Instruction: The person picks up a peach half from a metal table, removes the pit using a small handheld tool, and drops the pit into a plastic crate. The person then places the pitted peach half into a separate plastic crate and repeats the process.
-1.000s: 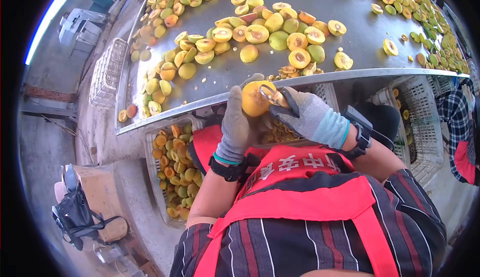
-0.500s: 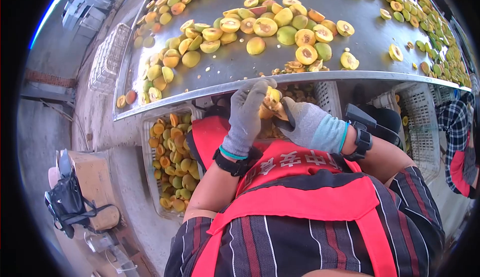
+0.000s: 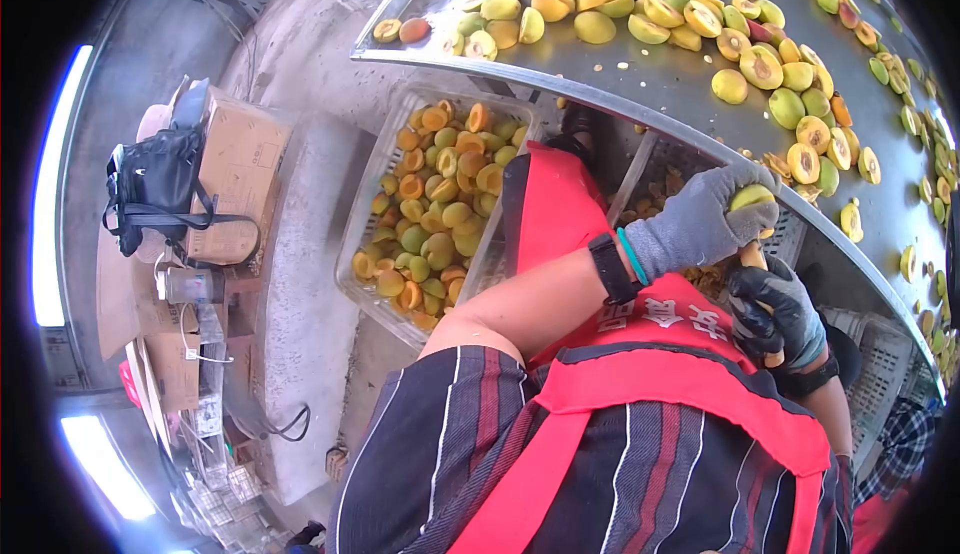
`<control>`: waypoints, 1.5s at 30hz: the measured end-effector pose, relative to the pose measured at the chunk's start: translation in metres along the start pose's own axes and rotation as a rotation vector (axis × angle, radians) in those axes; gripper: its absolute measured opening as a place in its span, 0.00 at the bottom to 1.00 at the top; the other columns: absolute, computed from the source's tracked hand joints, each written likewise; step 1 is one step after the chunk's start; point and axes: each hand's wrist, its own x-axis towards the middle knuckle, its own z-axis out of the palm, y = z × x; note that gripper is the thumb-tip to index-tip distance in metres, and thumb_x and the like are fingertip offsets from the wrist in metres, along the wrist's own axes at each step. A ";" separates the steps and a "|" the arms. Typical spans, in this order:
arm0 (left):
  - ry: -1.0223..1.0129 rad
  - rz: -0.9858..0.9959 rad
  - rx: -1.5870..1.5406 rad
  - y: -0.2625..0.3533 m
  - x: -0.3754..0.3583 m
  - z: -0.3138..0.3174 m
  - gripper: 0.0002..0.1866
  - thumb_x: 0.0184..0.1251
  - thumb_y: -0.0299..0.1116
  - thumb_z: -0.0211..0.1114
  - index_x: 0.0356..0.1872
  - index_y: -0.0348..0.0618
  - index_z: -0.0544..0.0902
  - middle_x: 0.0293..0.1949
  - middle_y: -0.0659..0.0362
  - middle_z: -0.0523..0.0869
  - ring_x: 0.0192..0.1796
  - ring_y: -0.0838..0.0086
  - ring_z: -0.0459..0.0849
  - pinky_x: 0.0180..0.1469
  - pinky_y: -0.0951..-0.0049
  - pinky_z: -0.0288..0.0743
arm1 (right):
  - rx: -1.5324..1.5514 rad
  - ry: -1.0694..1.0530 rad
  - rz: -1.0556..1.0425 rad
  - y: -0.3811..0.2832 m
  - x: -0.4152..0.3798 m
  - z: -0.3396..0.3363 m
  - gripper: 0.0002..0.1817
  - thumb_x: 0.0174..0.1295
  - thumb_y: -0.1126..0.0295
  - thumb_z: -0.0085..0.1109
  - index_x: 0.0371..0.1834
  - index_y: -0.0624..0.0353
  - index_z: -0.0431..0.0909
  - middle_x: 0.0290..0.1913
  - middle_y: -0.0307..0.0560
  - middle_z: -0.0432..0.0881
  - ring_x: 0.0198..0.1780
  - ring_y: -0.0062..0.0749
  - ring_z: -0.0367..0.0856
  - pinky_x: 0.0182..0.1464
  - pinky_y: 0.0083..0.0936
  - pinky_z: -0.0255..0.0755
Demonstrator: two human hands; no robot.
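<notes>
My left hand [image 3: 705, 218], in a grey glove, is closed around a yellow-green apricot half [image 3: 752, 196] near the metal table's front edge. Just below it, my right hand [image 3: 788, 312], gloved in grey with dark finger fronts, is wrapped round a wooden-handled tool [image 3: 753, 254]. The tool's upper end meets the underside of the fruit; its working tip is hidden. Halved apricots [image 3: 762, 67], several with the stone showing, lie in a curved heap on the metal table [image 3: 625, 66] beyond my hands.
A white plastic crate [image 3: 386, 323] full of pitted halves stands on the floor to the left. Under the table, a container holds brown scraps [image 3: 655, 186]. Cardboard boxes [image 3: 240, 174] and a black bag [image 3: 160, 184] are farther left. A co-worker's checked sleeve [image 3: 900, 449] shows at lower right.
The view has swung left, so table and hands appear farther right and more of the crate shows. My hands still hold the fruit and tool; the right hand now sits lower, below the fruit.
</notes>
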 end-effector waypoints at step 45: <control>-0.495 0.254 0.449 0.021 0.056 0.025 0.11 0.63 0.27 0.57 0.45 0.39 0.77 0.44 0.57 0.80 0.48 0.68 0.78 0.53 0.71 0.71 | 0.166 0.269 -0.538 0.006 0.000 -0.066 0.17 0.66 0.54 0.49 0.43 0.57 0.74 0.21 0.38 0.74 0.16 0.22 0.70 0.18 0.18 0.64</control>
